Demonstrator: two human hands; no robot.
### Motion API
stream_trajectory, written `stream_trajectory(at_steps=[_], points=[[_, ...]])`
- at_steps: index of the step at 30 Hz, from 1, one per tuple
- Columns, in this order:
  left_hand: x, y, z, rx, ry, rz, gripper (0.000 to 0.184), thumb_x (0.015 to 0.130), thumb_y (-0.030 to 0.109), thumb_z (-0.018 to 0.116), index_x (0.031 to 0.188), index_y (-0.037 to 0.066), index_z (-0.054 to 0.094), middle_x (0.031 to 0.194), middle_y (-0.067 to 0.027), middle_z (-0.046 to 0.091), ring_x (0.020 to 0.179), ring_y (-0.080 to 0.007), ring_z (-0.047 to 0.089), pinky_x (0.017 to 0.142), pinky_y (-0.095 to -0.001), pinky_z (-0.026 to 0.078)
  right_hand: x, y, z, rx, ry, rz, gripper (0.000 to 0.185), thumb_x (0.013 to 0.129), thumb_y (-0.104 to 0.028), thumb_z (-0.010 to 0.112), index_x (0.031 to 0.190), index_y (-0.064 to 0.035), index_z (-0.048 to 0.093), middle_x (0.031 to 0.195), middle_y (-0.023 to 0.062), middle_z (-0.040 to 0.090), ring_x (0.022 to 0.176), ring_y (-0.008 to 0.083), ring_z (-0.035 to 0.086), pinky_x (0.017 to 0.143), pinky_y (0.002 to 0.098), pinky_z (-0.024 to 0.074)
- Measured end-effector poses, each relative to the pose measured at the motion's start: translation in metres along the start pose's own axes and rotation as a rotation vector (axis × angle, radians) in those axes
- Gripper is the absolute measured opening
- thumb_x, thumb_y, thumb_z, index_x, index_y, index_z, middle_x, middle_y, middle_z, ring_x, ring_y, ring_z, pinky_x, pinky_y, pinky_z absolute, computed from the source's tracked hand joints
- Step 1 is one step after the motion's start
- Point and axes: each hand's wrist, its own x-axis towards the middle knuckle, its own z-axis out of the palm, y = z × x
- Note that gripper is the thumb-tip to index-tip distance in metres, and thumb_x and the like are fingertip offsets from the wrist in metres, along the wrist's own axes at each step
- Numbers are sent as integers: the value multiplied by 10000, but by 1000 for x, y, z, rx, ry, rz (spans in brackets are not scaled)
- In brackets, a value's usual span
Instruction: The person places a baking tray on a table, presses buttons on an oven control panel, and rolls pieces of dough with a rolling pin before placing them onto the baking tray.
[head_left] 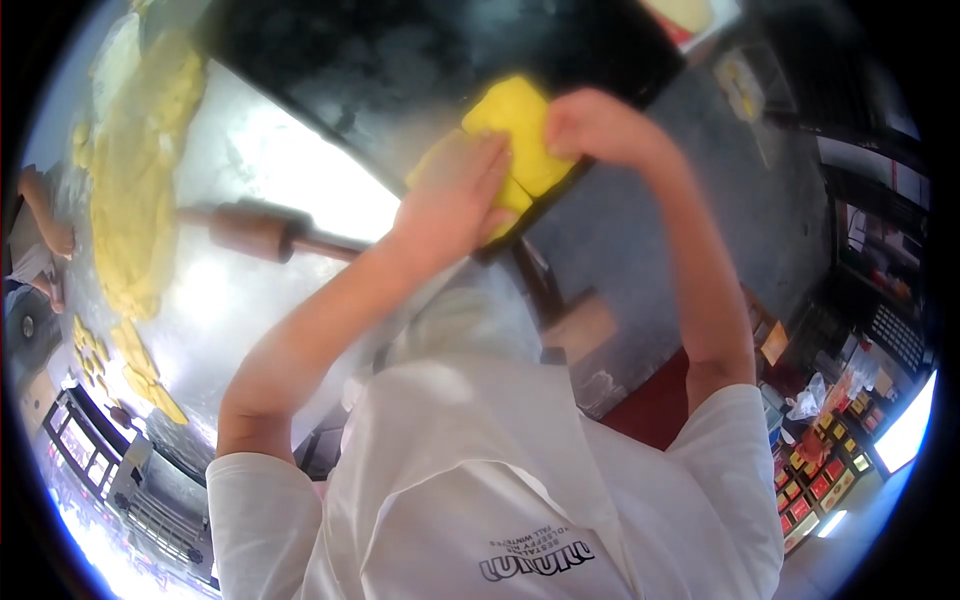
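Flat yellow pieces that look like dough sheets [505, 110] lie at the near corner of a large dark flat surface [400, 60]. My left hand [455, 190] rests flat across the left-hand piece, its fingers stretched out and close together. At the right edge of the upper piece, the curled fingers of my right hand [600, 125] pinch the dough sheet. The fingertips are partly hidden and slightly blurred. A dark seam separates the yellow pieces between my hands.
A rolling pin [260, 232] lies on the bright work table [240, 130] to the left, beside a long mass of yellow dough [150, 180]. Smaller cut pieces [140, 365] lie nearer. Another person's arm [45, 215] shows at the far left. Boxed goods [825, 470] stand at right.
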Motion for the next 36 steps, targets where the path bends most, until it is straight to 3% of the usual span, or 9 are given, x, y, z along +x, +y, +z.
stream_trajectory(at_steps=[6,12,19,20,23,26,30,34,36], points=[[-3,-10,-1,70,14,-6,623,978,395,610,1424,-24,492,1524,-177,474,1403,-342,447,1197,-488,313,-3,-5,3,-28,32,5,107,782,-53,713,872,-3,684,746,52,671,653,133,632,618,289,504],[-2,-6,-2,66,47,-16,586,979,375,614,1406,-15,518,1506,-181,495,1380,-346,472,1189,-496,326,16,-28,7,-120,363,-385,90,871,-80,725,934,-45,670,825,52,663,790,148,641,708,296,532],[-5,-10,3,43,86,-29,537,970,349,629,1371,1,556,1465,-163,536,1357,-339,499,1182,-514,342,56,-39,36,-234,334,-83,126,823,-115,745,869,-45,651,788,109,668,717,225,647,689,356,521],[-5,-10,3,28,93,-31,529,966,336,636,1366,-1,558,1462,-159,538,1361,-341,495,1184,-515,340,55,-39,40,-395,446,-175,121,823,-115,745,857,-55,645,796,110,676,711,244,655,679,371,523],[-9,-10,-6,-37,120,15,486,947,265,667,1342,-4,577,1433,-153,563,1348,-350,508,1175,-505,360,48,-43,40,-293,483,-197,150,834,-119,755,847,-41,628,773,100,665,667,217,656,662,354,529],[-28,1,-18,-144,229,-13,406,910,145,701,1276,-11,623,1360,-156,614,1286,-367,559,1125,-488,425,35,-51,40,205,363,-73,180,853,-131,760,847,-25,614,730,89,646,592,187,639,632,323,533],[-66,17,-27,-232,410,-70,318,852,-5,714,1168,-13,688,1239,-167,680,1169,-381,638,1009,-456,525,45,-45,51,6,391,-16,210,872,-150,761,862,1,615,684,67,646,539,154,623,545,302,511],[-108,21,-41,-264,477,-119,278,844,-54,694,1119,-14,702,1201,-177,694,1122,-372,667,957,-438,548,24,-61,34,291,465,19,213,900,-211,758,923,-20,665,700,62,669,550,124,629,526,262,485],[-138,19,-44,-248,520,-171,268,853,-57,684,1116,-9,705,1192,-180,698,1114,-363,673,946,-432,551,5,-79,32,362,681,-97,212,933,-211,737,989,-17,674,721,56,683,558,104,612,517,229,455]])
